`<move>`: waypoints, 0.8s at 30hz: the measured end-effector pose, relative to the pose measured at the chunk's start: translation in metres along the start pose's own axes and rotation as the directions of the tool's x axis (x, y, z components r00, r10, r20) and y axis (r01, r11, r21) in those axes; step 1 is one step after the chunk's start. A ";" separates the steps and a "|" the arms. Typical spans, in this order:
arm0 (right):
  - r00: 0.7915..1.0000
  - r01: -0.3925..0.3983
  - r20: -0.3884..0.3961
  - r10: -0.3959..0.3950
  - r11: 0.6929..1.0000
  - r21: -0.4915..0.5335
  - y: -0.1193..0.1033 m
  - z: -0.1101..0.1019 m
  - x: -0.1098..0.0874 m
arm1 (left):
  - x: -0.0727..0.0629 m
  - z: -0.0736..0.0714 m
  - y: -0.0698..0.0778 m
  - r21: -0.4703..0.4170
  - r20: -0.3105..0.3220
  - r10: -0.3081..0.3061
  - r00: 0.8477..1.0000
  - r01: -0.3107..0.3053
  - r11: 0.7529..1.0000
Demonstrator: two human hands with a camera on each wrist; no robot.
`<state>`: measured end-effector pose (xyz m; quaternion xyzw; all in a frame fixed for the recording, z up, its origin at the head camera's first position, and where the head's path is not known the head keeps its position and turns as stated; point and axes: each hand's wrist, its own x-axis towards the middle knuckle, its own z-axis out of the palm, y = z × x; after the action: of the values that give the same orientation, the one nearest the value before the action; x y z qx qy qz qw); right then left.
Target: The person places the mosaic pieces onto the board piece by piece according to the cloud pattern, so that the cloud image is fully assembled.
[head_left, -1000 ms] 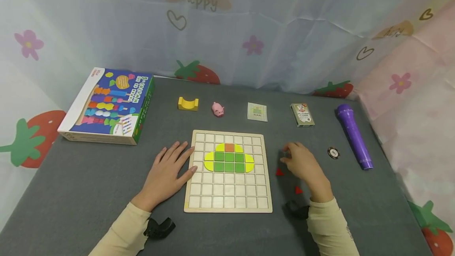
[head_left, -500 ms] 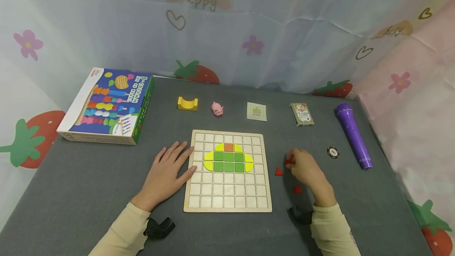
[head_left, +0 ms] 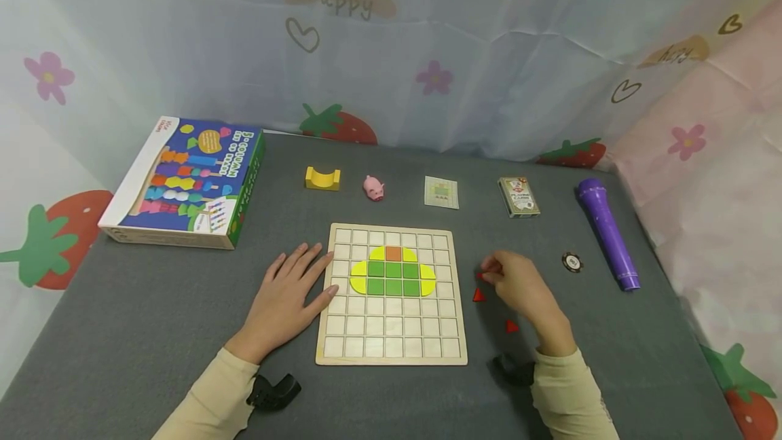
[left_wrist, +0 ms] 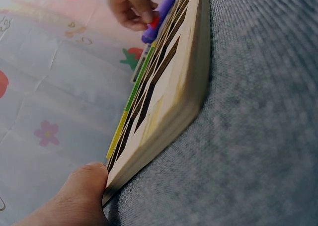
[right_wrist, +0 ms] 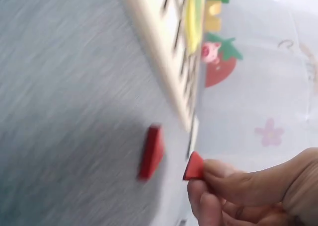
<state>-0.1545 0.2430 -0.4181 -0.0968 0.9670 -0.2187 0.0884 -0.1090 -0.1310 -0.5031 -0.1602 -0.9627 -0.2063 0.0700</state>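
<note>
My right hand [head_left: 519, 287] pinches a small red triangular tile [right_wrist: 194, 167] between thumb and fingers, off the right side of a wooden grid board [head_left: 394, 354]. A second red triangle [head_left: 479, 295] lies on the cloth just below those fingertips. Nearer the forearm is another red triangle [head_left: 512, 326]. On the board, green squares [head_left: 394, 278], yellow rounded tiles [head_left: 358, 277] and one orange square [head_left: 394, 254] form a stepped shape. My left hand [head_left: 284, 307] lies spread beside the board, its thumb and forefinger touching the left edge.
Along the back are a blue game box [head_left: 189, 182], yellow arch block [head_left: 322, 178], pink pig figure [head_left: 374, 188], printed pattern card [head_left: 441, 192] and playing-card box [head_left: 520, 197]. At right lie a black-and-white chip [head_left: 572, 262] and a purple cylindrical tube [head_left: 609, 235].
Half a second ago a red triangle came into view in my right fingers. Since then that hand has shifted slightly left toward the board with it. My left hand has stayed put.
</note>
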 end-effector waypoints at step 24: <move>0.935 0.323 0.103 -0.338 0.936 0.143 -0.097 0.036 0.009 | 0.000 0.000 0.000 -0.007 0.022 -0.014 1.000 0.014 1.000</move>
<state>-0.1413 0.1406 -0.4090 -0.2662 0.9139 -0.2833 0.1168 -0.1088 -0.1313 -0.5028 -0.1559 -0.9638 -0.2085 0.0576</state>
